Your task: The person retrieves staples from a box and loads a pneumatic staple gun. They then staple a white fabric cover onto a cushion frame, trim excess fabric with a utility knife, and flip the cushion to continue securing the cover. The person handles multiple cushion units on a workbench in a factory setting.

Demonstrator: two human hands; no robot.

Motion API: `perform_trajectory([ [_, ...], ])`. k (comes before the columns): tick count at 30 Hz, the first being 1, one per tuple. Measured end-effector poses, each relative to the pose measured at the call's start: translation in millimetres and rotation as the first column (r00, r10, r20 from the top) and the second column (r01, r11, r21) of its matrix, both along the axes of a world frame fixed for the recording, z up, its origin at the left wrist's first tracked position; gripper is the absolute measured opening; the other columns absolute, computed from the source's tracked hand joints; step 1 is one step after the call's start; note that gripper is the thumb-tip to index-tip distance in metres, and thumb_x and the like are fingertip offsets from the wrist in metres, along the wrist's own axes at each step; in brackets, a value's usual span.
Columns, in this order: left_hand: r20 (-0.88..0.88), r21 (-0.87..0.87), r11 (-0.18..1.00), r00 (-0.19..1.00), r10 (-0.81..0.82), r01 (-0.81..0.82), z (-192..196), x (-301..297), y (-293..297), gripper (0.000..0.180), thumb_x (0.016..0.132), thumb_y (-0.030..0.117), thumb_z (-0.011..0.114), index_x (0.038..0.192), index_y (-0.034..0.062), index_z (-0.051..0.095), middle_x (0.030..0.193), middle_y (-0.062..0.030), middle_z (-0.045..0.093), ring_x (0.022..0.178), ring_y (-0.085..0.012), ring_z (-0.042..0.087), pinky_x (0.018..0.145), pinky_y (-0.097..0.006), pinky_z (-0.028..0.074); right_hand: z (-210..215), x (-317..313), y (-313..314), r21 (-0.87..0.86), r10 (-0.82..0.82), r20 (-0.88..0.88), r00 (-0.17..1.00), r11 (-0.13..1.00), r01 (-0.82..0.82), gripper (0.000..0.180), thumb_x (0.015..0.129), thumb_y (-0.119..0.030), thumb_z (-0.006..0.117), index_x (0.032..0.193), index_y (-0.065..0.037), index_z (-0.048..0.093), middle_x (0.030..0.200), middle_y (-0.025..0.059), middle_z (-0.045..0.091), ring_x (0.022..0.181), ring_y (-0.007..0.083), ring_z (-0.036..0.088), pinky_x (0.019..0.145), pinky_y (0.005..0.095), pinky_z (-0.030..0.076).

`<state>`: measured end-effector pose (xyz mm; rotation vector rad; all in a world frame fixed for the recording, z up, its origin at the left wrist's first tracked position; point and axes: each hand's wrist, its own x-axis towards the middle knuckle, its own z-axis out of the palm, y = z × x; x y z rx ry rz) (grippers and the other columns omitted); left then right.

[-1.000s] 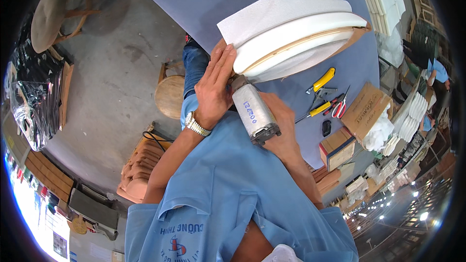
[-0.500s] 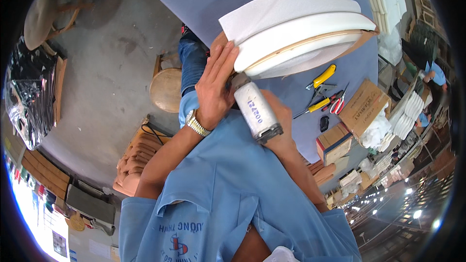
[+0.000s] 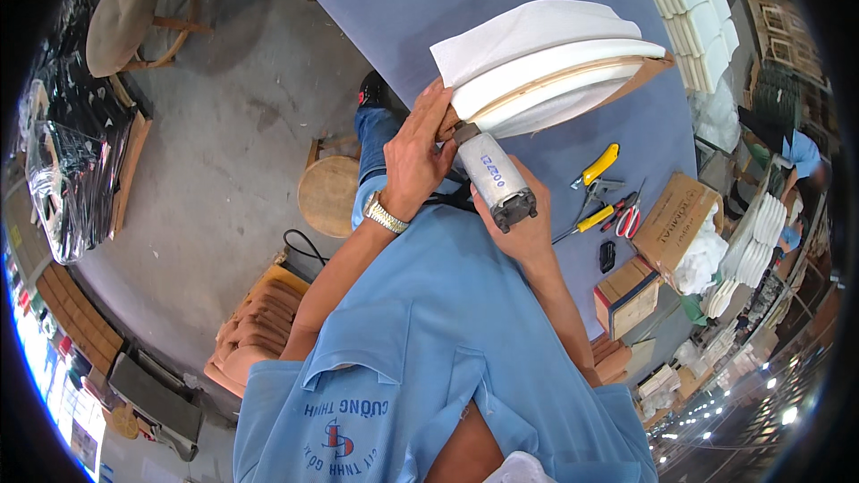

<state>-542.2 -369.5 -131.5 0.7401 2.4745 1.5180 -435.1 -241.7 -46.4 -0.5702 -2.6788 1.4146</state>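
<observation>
A curved padded panel (image 3: 537,94), with white foam, a thin wooden edge and brown covering, stands on the blue-grey table ahead of me. A loose white cloth flap (image 3: 537,31) rises along its far side. My left hand (image 3: 416,152), with a metal watch at the wrist, closes round the panel's near left end, where brown covering shows between thumb and fingers. Gripped in my right hand (image 3: 528,215) is a pale grey staple gun (image 3: 492,174). Its dark nose is at that same end, beside my left fingertips; whether it touches is hidden. The right fingers are partly behind the tool.
Right of the panel lie a yellow cutter (image 3: 599,164), pliers (image 3: 601,192), a yellow-handled screwdriver (image 3: 592,219), red-handled scissors (image 3: 629,217) and a small black object (image 3: 608,257). An open cardboard box (image 3: 673,215) and a smaller box (image 3: 626,295) stand beyond. A round stool (image 3: 331,197) is left.
My view has shifted. The staple gun's nose has come closer in against the panel's left end. My left fingers have slid from the foam face to the end's edge.
</observation>
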Motion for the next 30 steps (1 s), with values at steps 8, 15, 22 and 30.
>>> perform_trajectory([
  [8,-0.027,0.002,1.0,1.0,-0.005,0.005,-5.1,1.1,1.8,0.081,0.07,-0.008,0.078,0.145,0.0125,0.056,0.147,-0.0153,0.057,0.137,-0.0322,0.054,0.098,-0.04,0.058,5.3,10.0,-1.4,-0.033,-0.039,-0.057,0.998,0.999,0.037,0.029,0.083,-0.01,0.078,0.107,0.002,0.067,0.092,0.0169,0.071,0.08,0.0305,0.072,0.072,0.0357,0.055],
  [15,-0.022,-0.009,1.0,1.0,-0.001,0.001,1.5,0.5,4.5,0.069,0.077,0.008,0.086,0.14,0.0066,0.059,0.138,-0.0193,0.063,0.133,-0.0336,0.057,0.102,-0.041,0.055,-2.0,5.2,0.3,-0.011,0.014,-0.025,1.0,1.0,-0.015,0.031,0.081,-0.01,0.079,0.107,0.001,0.066,0.092,0.017,0.071,0.079,0.0324,0.071,0.071,0.0366,0.055],
  [22,-0.022,0.017,1.0,1.0,-0.019,0.019,-7.1,5.7,1.0,0.089,0.061,-0.013,0.079,0.143,0.0141,0.059,0.144,-0.0145,0.06,0.138,-0.0327,0.053,0.105,-0.041,0.054,1.9,5.6,-1.1,-0.041,-0.005,0.063,0.998,0.999,0.008,0.045,0.072,-0.01,0.077,0.114,0.0,0.066,0.103,0.0183,0.071,0.092,0.0398,0.07,0.08,0.0404,0.056],
  [30,-0.012,0.024,1.0,1.0,-0.005,0.005,-4.7,5.0,0.3,0.088,0.061,-0.012,0.081,0.142,0.0133,0.06,0.143,-0.0148,0.061,0.136,-0.0329,0.055,0.105,-0.041,0.054,-5.8,4.4,-1.4,-0.059,0.007,0.044,0.999,0.998,-0.004,0.051,0.071,-0.011,0.079,0.118,0.0,0.065,0.104,0.019,0.07,0.091,0.0391,0.07,0.081,0.0401,0.056],
])
